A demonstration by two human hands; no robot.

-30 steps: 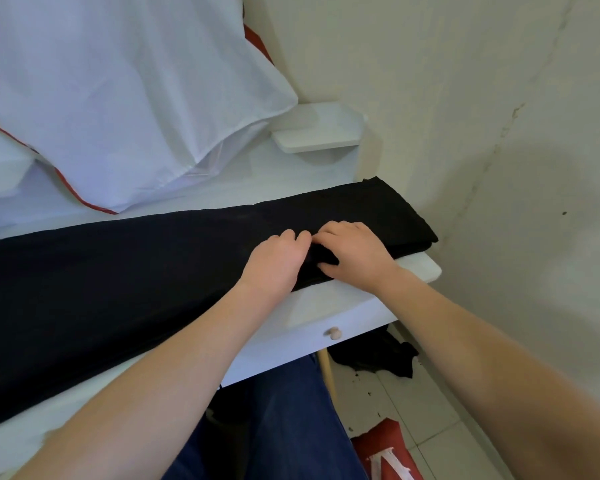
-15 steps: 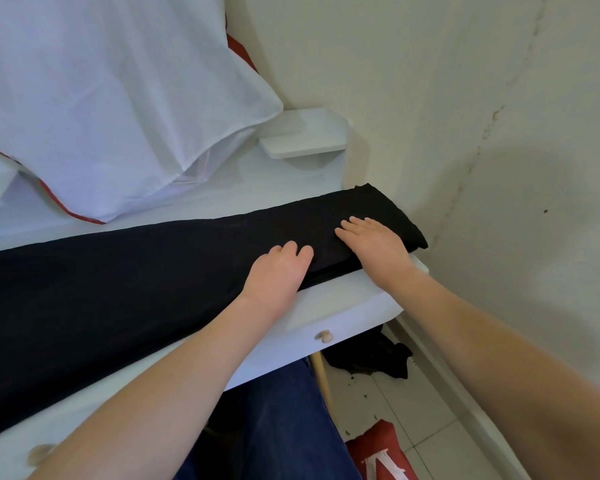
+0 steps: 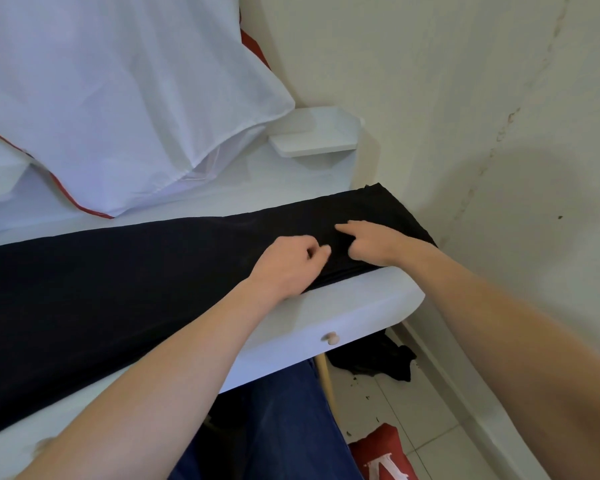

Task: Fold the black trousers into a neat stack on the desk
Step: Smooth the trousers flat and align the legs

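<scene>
Left hand [image 3: 288,265]: fingers [image 3: 321,251] curled, tips drawn together and pinching a small ridge of cloth. Right hand [image 3: 381,242]: index finger [image 3: 343,227] straight and laid on the cloth, remaining fingers curled under; whether they hold fabric cannot be told. The hands sit close together, right of frame centre.

Under both lie the black trousers [image 3: 136,271], a long, flat, matte band running from the left edge to the right end of the white bench [image 3: 361,306], with slight creasing by the hands. The bench front is smooth and rounded, with a pale round knob [image 3: 330,338].

Upper left: white cloth [image 3: 118,98], thin, red-edged. Lower right: crumpled dark fabric [image 3: 374,362] on the tiled floor.
</scene>
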